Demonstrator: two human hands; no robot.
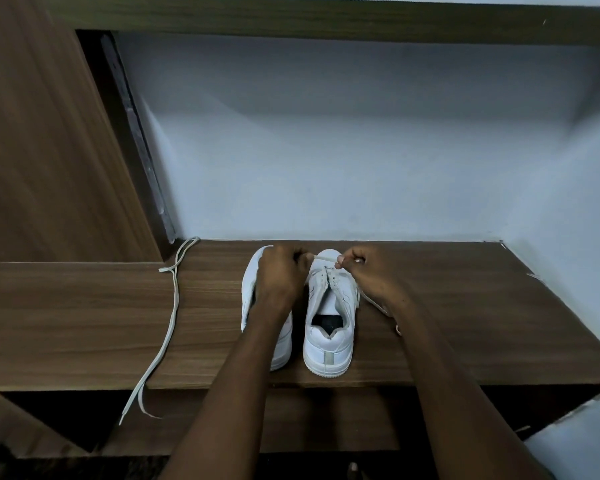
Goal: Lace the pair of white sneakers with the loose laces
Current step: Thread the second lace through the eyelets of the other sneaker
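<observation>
Two white sneakers stand side by side on a wooden shelf (465, 323), heels toward me. The right sneaker (329, 327) has its tongue area open. A white lace (324, 259) is stretched taut across its toe end between my hands. My left hand (281, 275) pinches one end of that lace and covers much of the left sneaker (252, 292). My right hand (368, 271) pinches the other side, and the lace's loose tail (378, 304) trails down past my right wrist. A second loose lace (172, 306) lies on the shelf to the left, hanging over the front edge.
A tall wooden panel (49, 150) rises at the left. A pale wall (361, 150) backs the shelf, with another wooden shelf (326, 19) overhead. Dark open space lies below the front edge.
</observation>
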